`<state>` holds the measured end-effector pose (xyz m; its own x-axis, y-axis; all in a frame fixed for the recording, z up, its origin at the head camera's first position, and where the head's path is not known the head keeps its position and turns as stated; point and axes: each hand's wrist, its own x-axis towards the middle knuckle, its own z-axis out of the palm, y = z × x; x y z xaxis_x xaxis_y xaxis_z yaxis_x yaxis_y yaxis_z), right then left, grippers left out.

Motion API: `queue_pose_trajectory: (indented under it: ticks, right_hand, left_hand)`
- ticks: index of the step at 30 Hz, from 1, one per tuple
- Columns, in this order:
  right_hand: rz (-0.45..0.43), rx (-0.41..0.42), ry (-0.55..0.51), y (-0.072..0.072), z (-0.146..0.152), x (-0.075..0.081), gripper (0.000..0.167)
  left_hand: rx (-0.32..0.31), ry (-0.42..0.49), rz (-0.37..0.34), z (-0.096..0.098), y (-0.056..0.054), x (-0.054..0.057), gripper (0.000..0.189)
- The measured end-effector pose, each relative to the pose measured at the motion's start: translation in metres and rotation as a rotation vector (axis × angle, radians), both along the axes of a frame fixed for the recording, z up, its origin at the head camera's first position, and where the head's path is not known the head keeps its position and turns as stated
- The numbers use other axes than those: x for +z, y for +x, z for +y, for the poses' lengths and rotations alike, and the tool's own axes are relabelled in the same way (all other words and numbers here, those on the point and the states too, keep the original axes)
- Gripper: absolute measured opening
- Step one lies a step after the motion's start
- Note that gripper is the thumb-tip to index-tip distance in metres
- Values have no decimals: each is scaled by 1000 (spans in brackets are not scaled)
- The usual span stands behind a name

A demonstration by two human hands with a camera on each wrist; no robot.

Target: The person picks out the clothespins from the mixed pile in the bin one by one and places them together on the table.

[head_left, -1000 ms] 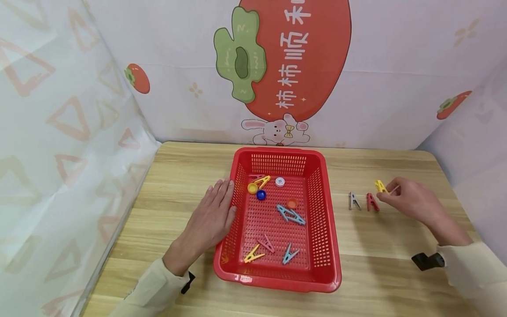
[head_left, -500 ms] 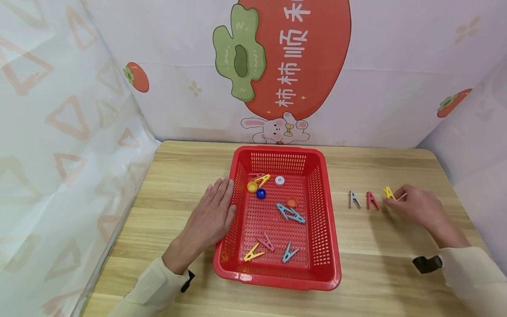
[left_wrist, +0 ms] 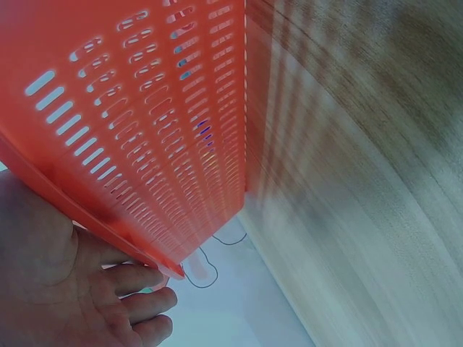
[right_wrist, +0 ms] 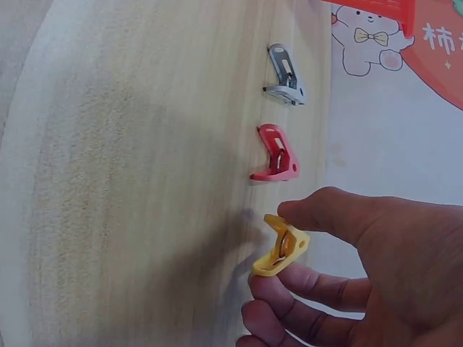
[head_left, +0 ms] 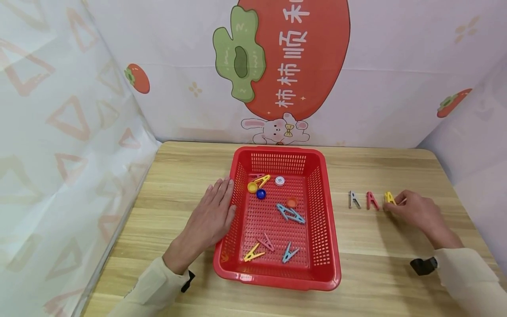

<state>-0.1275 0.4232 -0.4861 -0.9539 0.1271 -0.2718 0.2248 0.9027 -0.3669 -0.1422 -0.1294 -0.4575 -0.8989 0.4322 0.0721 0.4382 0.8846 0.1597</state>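
Observation:
A yellow clothespin (right_wrist: 284, 249) is pinched between the thumb and fingers of my right hand (head_left: 420, 213), at the right end of a row on the table. To its left lie a red clothespin (head_left: 371, 200) and a grey clothespin (head_left: 354, 199). My left hand (head_left: 209, 214) rests against the left rim of a red plastic basket (head_left: 277, 284), its fingers extended; the left wrist view shows the palm (left_wrist: 43, 275) beside the basket's slotted wall. Inside the basket lie several clothespins, among them a blue pair (head_left: 291, 213) and a yellow clothespin (head_left: 252, 253).
Also in the basket are a yellow cap (head_left: 252, 187), a blue cap (head_left: 261, 194), a white cap (head_left: 280, 181) and an orange cap (head_left: 292, 202). The wooden table (head_left: 186, 167) meets a printed cloth backdrop (head_left: 178, 101) at the back.
My right hand has moved right and slightly toward me with the yellow clothespin, from above the red clothespin to a spot beside it. The left hand stays at the basket rim.

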Motion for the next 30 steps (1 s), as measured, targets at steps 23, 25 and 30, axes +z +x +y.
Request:
queue_pose_trajectory:
  ticks: [23, 25, 30]
  right_hand:
    - [22, -5, 25, -2, -4, -9, 47]
    - [18, -6, 25, -3, -4, -9, 48]
    - [11, -7, 23, -3, -6, -8, 48]
  left_hand:
    - [8, -5, -18, 0, 0, -1, 76]
    - [8, -4, -19, 0, 0, -1, 76]
    - [10, -2, -24, 0, 0, -1, 76]
